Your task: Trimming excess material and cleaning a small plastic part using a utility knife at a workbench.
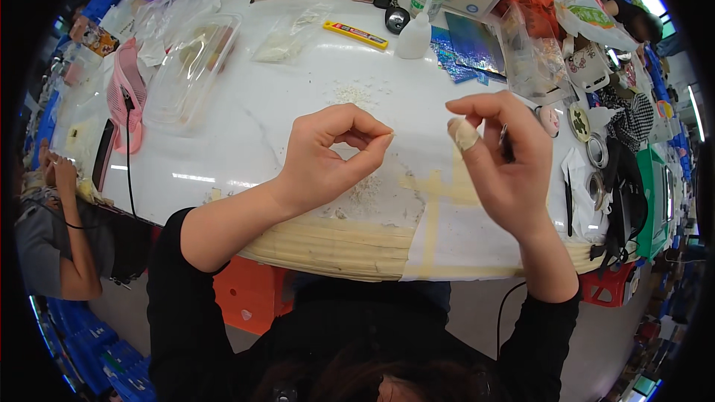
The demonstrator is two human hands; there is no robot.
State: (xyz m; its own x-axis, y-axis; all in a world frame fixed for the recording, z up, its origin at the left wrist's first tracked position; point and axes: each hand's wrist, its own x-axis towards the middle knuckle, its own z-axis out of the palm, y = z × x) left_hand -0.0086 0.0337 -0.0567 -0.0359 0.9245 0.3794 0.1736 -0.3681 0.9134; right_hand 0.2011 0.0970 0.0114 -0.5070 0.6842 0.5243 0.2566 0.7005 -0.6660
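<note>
Now pinching a tiny pale speck (394, 133) in the left hand (320, 155), over the middle of the white table (246, 130), and, with thumb and forefinger parted, holding a dark object (506, 146) (mostly hidden) in the right hand (514, 167), well apart.

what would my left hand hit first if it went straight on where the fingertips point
Likely the pale-wrapped thumb of the right hand: the left hand points rightward, toward it. Depth is unclear, so it might pass above or below.
</note>
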